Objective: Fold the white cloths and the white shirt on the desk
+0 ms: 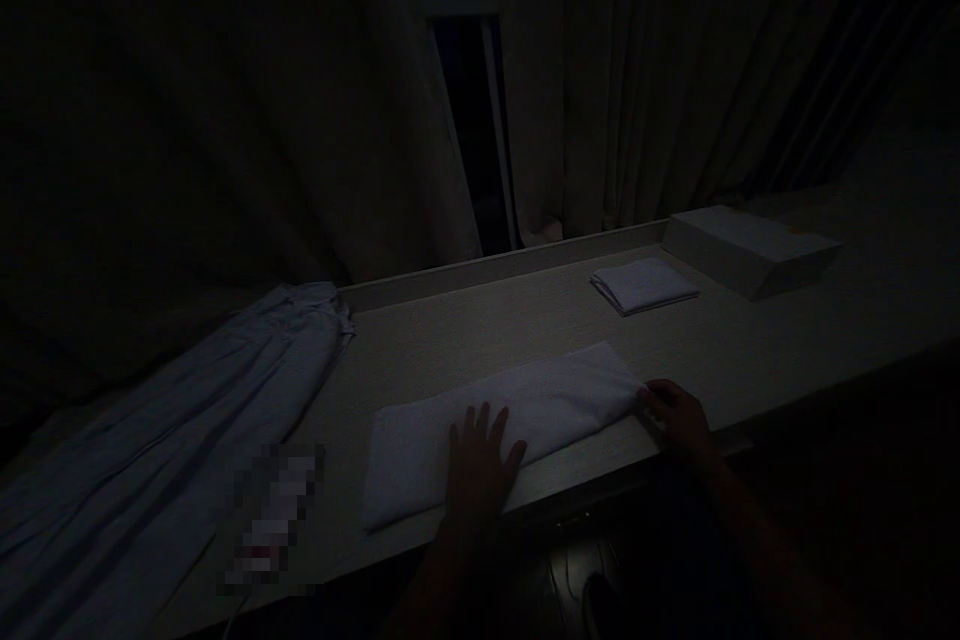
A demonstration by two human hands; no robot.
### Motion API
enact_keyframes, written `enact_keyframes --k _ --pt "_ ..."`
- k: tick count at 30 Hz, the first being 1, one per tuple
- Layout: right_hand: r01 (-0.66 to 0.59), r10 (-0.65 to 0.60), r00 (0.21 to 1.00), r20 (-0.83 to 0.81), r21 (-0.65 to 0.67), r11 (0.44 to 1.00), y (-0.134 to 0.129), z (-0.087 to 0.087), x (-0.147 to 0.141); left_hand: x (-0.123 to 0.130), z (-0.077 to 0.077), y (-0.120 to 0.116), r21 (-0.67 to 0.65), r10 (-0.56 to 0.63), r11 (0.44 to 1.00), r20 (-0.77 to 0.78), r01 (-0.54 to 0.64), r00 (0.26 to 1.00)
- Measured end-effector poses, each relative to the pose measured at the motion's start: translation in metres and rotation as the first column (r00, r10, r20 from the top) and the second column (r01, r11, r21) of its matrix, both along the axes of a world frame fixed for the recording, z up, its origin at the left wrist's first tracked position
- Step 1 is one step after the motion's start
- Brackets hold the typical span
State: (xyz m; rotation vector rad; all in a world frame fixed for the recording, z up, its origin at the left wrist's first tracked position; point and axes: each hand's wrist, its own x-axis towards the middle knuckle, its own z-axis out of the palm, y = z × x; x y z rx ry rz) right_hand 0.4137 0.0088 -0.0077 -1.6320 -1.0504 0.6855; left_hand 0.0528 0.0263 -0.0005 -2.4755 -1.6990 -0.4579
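A pale cloth (555,400), folded into a long strip, lies on a light-coloured ledge (450,330). My left hand (480,460) rests on it with spread fingers, pressing flat near its front edge. At the strip's right end, my right hand (675,413) pinches the corner between thumb and fingers. Beyond, a smaller cloth folded into a rectangle (643,284) sits apart from both hands. The scene is very dark, so the fabric's kind cannot be made out.
A heap of loose pale fabric (187,430) covers the ledge's left side, beside a blurred-out object (274,520). A low box-like block (750,245) stands at the back right. Dark curtains (645,70) hang behind, parted at a window frame (461,5).
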Motion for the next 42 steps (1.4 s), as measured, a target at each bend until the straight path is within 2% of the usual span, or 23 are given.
enact_keyframes --k 3,7,11,16,20,23,26,28,30,32,36,42 --pt "0.047 -0.046 0.998 0.047 -0.011 0.999 0.001 0.001 -0.005 0.0 0.0 -0.001 0.011 0.008 1.0 -0.011 -0.007 1.0" --pt "0.166 -0.156 0.96 0.232 -0.027 0.986 0.008 -0.008 -0.014 -0.002 0.001 -0.002 0.074 -0.006 0.997 -0.018 0.007 1.0" --pt "0.151 -0.107 0.892 0.439 -0.067 0.986 0.014 -0.014 -0.023 -0.003 0.002 -0.004 0.098 -0.14 0.984 -0.074 0.146 0.987" --pt "0.155 -0.043 0.79 0.611 -0.132 0.979 0.015 -0.016 -0.032 -0.002 0.005 -0.007 0.054 -0.351 0.932 -0.11 0.358 0.93" --pt "0.168 -0.05 0.76 0.648 -0.122 0.978 0.015 -0.016 -0.035 -0.002 0.004 -0.005 0.004 -0.442 0.896 -0.114 0.445 0.89" --pt "0.168 -0.084 0.733 0.675 -0.06 0.984 0.013 -0.011 -0.037 -0.002 0.001 -0.003 -0.023 -0.456 0.89 -0.103 0.456 0.884" --pt "0.082 -0.067 0.646 0.76 0.018 0.996 0.008 -0.004 -0.046 -0.002 0.0 -0.002 -0.02 -0.442 0.897 -0.098 0.442 0.892" --pt "-0.102 0.05 0.577 0.815 0.011 0.995 0.002 -0.002 -0.059 -0.001 0.001 -0.003 -0.012 -0.437 0.899 -0.1 0.438 0.894" --pt "-0.311 0.202 0.494 0.845 -0.045 0.949 -0.004 -0.005 -0.076 0.0 0.003 -0.004 0.001 -0.436 0.899 -0.102 0.439 0.894" --pt "-0.415 0.283 0.433 0.856 -0.09 0.906 -0.008 -0.011 -0.093 0.0 0.004 -0.004 0.01 -0.436 0.898 -0.105 0.439 0.894" --pt "-0.373 0.273 0.422 0.865 -0.109 0.921 -0.003 -0.018 -0.106 -0.001 0.003 -0.002 0.007 -0.435 0.898 -0.113 0.439 0.893" --pt "-0.29 0.309 0.387 0.869 -0.204 0.935 0.034 -0.012 -0.092 -0.003 -0.001 0.0 0.0 -0.441 0.896 -0.11 0.444 0.891"
